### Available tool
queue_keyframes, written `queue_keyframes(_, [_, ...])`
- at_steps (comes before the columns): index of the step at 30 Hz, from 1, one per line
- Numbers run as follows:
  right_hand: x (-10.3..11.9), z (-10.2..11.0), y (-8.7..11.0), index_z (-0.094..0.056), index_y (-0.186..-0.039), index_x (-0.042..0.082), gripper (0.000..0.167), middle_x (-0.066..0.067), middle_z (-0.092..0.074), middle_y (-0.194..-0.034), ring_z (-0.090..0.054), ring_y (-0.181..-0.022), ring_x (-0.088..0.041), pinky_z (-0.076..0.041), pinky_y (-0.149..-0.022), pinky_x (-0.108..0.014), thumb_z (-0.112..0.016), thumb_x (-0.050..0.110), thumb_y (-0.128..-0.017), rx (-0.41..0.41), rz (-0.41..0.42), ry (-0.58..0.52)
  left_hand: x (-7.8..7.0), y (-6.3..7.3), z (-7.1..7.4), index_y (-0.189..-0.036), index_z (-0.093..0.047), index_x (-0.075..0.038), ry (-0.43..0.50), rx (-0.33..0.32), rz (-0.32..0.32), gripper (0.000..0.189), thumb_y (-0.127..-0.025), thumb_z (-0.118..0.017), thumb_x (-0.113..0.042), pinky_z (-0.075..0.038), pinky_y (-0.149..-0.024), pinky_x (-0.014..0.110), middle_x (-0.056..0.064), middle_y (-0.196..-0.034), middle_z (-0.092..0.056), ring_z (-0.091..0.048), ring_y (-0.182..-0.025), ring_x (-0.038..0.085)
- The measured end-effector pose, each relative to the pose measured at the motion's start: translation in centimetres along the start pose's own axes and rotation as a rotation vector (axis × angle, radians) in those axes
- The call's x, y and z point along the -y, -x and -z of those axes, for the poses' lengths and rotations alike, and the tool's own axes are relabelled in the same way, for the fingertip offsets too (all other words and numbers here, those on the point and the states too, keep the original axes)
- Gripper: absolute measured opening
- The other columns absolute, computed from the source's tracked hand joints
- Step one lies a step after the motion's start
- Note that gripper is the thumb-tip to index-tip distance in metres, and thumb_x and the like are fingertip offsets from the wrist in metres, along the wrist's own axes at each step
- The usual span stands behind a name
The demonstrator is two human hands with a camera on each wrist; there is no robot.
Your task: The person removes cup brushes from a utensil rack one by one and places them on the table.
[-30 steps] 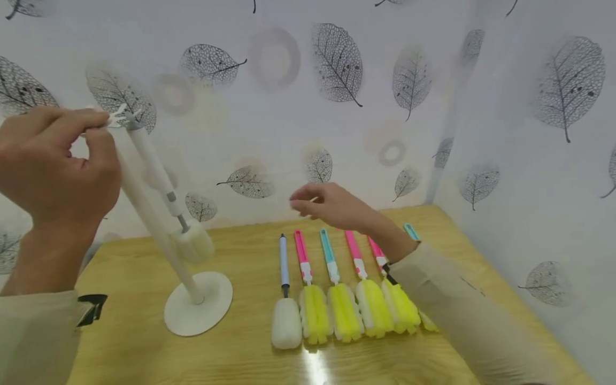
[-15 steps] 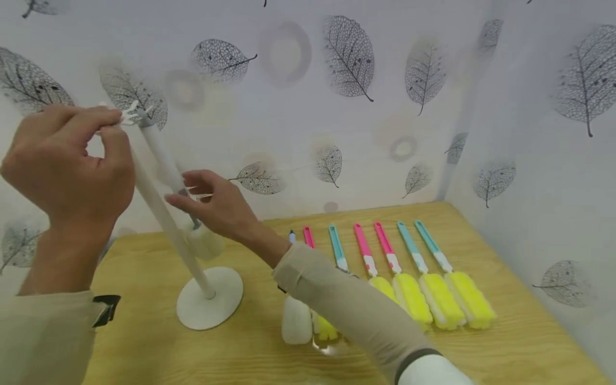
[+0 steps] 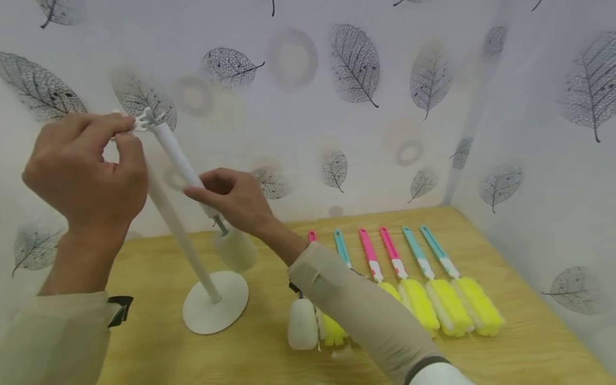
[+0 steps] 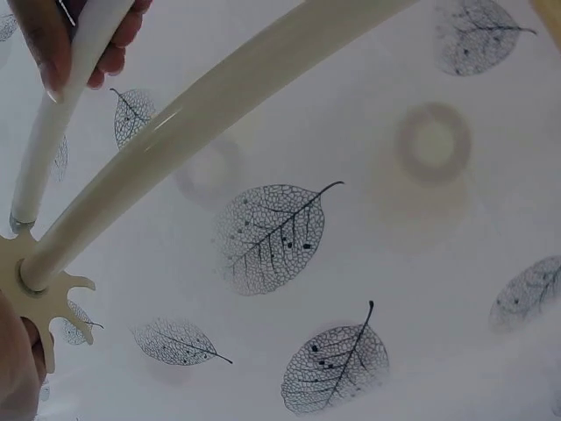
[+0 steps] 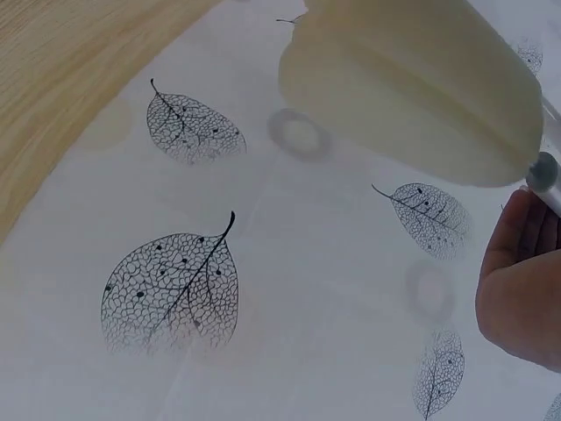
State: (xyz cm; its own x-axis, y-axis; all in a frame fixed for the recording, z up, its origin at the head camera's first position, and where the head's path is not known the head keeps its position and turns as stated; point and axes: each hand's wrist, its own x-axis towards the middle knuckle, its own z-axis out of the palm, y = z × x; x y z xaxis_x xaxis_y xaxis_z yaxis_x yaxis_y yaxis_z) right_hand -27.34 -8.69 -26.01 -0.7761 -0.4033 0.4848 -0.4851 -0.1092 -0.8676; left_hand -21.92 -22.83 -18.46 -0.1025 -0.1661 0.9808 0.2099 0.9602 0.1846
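Note:
At upper left in the head view, my left hand (image 3: 91, 166) pinches the hooked top of a white stand (image 3: 180, 230). The left wrist view shows that star-shaped hook ring (image 4: 42, 303) up close, the pole running up from it. A bottle brush (image 3: 177, 155) with a white handle hangs tilted from a hook, its pale sponge head (image 3: 236, 250) down and clear of the table. My right hand (image 3: 240, 198) grips the lower part of its handle, thumb on the near side. In the right wrist view the sponge head (image 5: 412, 88) looms large beside the hand (image 5: 526, 298).
The stand's round base (image 3: 216, 315) rests on the wooden table (image 3: 154, 353). To the right lie a white sponge brush (image 3: 303, 326) and several yellow sponge brushes (image 3: 449, 305) with pink or teal handles, partly behind my right sleeve. A leaf-print curtain (image 3: 298, 133) hangs behind.
My right hand has travelled left from above the row of brushes to the hanging brush and taken hold of its handle. My left hand keeps its pinch on the stand's top.

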Motion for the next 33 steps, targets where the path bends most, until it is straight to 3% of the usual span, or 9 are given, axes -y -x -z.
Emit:
queue_keyframes(8, [1.0, 2.0, 0.4, -0.068, -0.105, 0.0, 0.022, -0.004, -0.072, -0.092, -0.067, -0.083, -0.011, -0.052, -0.077, -0.026, -0.069, 0.014, -0.087, -0.028, 0.047, -0.107, -0.2, 0.1, -0.4, -0.091, -0.078, -0.009, 0.015, -0.021, -0.002, 0.036, -0.086, -0.045, -0.021, -0.043, -0.065, 0.056, 0.011, -0.09, -0.072, -0.062, -0.08, 0.04])
queue_keyframes(12, [0.7, 3.1, 0.6, -0.069, -0.102, 0.0, 0.022, -0.003, -0.071, -0.092, -0.067, -0.084, -0.015, -0.053, -0.076, -0.029, -0.069, 0.017, -0.088, -0.064, 0.006, -0.099, -0.3, 0.1, -0.6, -0.09, -0.079, -0.009, 0.019, -0.04, 0.009, 0.035, -0.085, -0.045, -0.019, -0.042, -0.066, 0.051, 0.01, -0.089, -0.073, -0.062, -0.079, 0.039])
queue_keyframes(16, [-1.2, 3.9, 1.3, -0.069, -0.102, 0.003, 0.024, -0.002, -0.069, -0.093, -0.065, -0.083, -0.016, -0.054, -0.073, -0.031, -0.069, 0.022, -0.088, -0.092, -0.129, -0.067, -0.3, 0.2, -0.4, -0.092, -0.079, -0.01, 0.009, -0.027, 0.028, 0.035, -0.085, -0.045, -0.019, -0.043, -0.071, 0.045, 0.01, -0.09, -0.072, -0.062, -0.082, 0.039])
queue_keyframes(19, [-3.1, 4.2, 1.9, -0.069, -0.101, 0.004, 0.026, -0.003, -0.069, -0.091, -0.066, -0.079, -0.017, -0.054, -0.072, -0.031, -0.07, 0.026, -0.087, -0.092, -0.272, -0.072, -0.1, 0.2, -0.3, -0.093, -0.078, -0.01, 0.009, -0.03, 0.032, 0.035, -0.086, -0.045, -0.019, -0.044, -0.073, 0.049, 0.011, -0.09, -0.072, -0.061, -0.083, 0.04])
queue_keyframes(25, [-7.1, 4.8, 3.3, -0.065, -0.102, 0.001, 0.029, -0.009, -0.068, -0.088, -0.067, -0.075, -0.024, -0.055, -0.069, -0.032, -0.072, 0.024, -0.086, 0.006, -0.528, -0.047, 0.1, 0.2, -0.3, -0.092, -0.079, -0.011, 0.015, -0.046, 0.039, 0.034, -0.085, -0.046, -0.019, -0.042, -0.073, 0.051, 0.013, -0.088, -0.072, -0.061, -0.084, 0.041])
queue_keyframes(30, [-9.6, 5.4, 4.4, -0.067, -0.094, -0.002, 0.028, -0.01, -0.069, -0.08, -0.069, -0.078, -0.031, -0.056, -0.067, -0.033, -0.073, 0.024, -0.085, 0.081, -0.67, 0.087, 0.1, 0.3, -0.5, -0.093, -0.079, -0.011, 0.016, -0.042, 0.043, 0.034, -0.086, -0.046, -0.019, -0.042, -0.073, 0.05, 0.013, -0.088, -0.072, -0.061, -0.084, 0.04])
queue_keyframes(33, [-10.8, 5.6, 4.9, -0.069, -0.086, -0.001, 0.025, -0.011, -0.069, -0.074, -0.069, -0.072, -0.029, -0.056, -0.069, -0.037, -0.074, 0.023, -0.084, 0.099, -0.721, 0.144, 0.1, 0.3, -0.5, -0.095, -0.078, -0.012, 0.009, -0.029, 0.037, 0.035, -0.087, -0.045, -0.02, -0.042, -0.073, 0.051, 0.013, -0.09, -0.072, -0.061, -0.084, 0.04])
